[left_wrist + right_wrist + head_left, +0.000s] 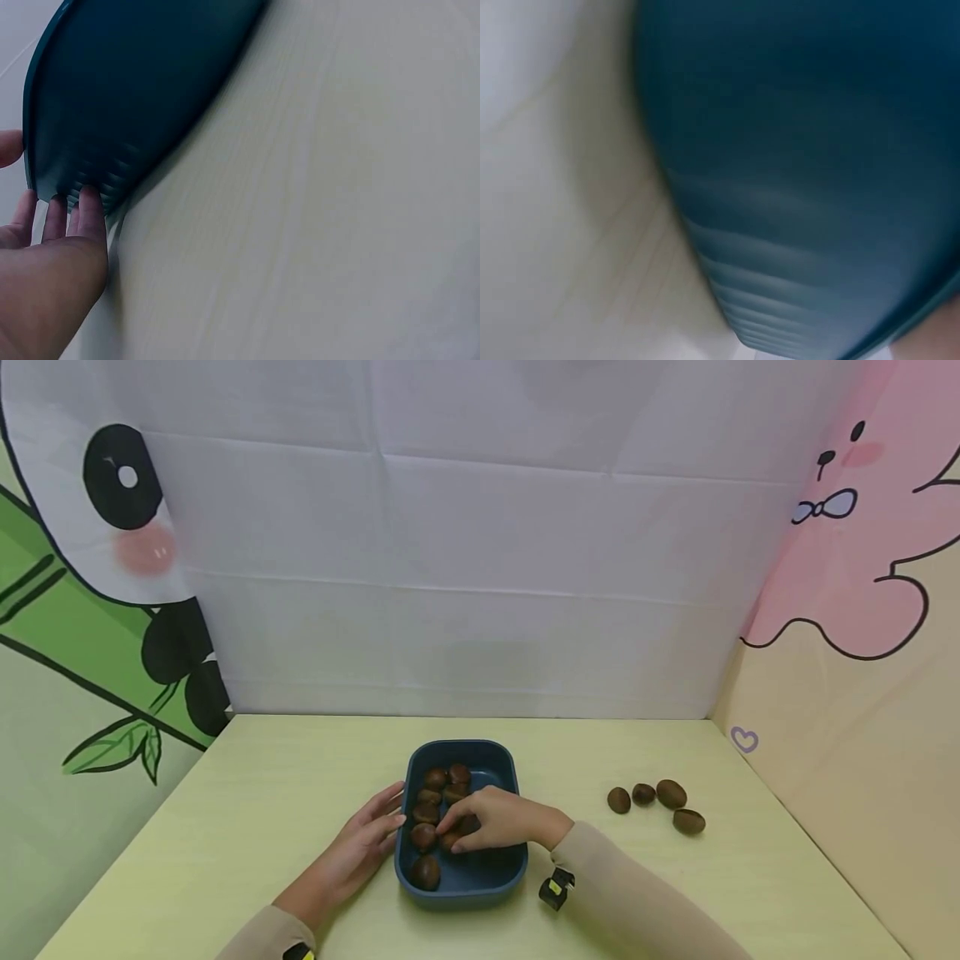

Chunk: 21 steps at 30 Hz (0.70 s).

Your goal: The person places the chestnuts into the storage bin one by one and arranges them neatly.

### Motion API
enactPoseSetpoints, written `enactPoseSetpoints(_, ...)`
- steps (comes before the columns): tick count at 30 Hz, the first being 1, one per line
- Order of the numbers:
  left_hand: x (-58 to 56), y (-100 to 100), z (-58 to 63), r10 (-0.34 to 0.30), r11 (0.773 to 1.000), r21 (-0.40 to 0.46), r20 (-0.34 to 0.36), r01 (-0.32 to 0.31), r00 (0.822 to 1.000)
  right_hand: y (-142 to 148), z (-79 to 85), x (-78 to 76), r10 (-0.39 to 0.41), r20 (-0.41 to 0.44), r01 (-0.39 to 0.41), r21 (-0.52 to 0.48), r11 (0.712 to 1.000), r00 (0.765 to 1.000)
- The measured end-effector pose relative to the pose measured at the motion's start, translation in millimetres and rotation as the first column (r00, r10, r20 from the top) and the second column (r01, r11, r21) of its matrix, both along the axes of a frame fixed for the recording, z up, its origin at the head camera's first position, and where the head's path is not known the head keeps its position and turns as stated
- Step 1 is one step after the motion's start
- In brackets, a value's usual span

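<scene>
Taking the far wall as twelve o'clock and the seated person's side as six, I note a dark blue box (465,900) on the pale yellow table (300,777), its long sides running six to twelve. At least eight brown chestnuts lie inside, mostly banked along the nine o'clock side; the largest in view, a chestnut (426,873) at seven o'clock, sits apart from the rest.

Left hand (366,842): at nine o'clock, steadying the box from outside. Fingers extended and spread, not wrapped round anything; the left wrist view shows fingertips against the ribbed outer wall.

Right hand (497,818): reaches across the rim from three o'clock. Thumb and fingers are bent nearly together, pinching a chestnut (449,841) just left of the box's centre. The right wrist view, mostly filled by the outer wall, does not show this grip; its firmness I cannot tell.

Outside the box, well apart at about three o'clock, four chestnuts (671,793) form a loose cluster, the lowest lying at five o'clock from its neighbour.

Both arms wear beige sleeves (637,893). A white creased cloth (480,568) hangs at twelve, with a pink cartoon animal (862,568) at two.
</scene>
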State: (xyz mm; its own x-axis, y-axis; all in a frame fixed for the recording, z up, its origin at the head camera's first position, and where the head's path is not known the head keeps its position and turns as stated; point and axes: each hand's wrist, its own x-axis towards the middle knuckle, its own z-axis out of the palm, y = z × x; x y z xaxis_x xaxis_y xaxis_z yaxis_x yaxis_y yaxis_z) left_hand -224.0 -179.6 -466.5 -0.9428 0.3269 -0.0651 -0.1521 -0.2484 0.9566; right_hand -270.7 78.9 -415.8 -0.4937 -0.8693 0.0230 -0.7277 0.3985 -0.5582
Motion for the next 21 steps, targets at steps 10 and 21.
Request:
enactPoseSetpoints(10,1.0,-0.4,-0.4,-0.015,1.000,0.011,-0.013,0.015,1.000,0.8,-3.8,-1.6,-0.024,-0.032,0.022,-0.040,0.999,0.999)
enactPoseSetpoints(21,0.1,-0.4,-0.2,-0.009,1.000,0.006,-0.007,0.009,1.000,2.8,1.9,-1.1,-0.052,-0.039,0.051,-0.042,0.998,0.998)
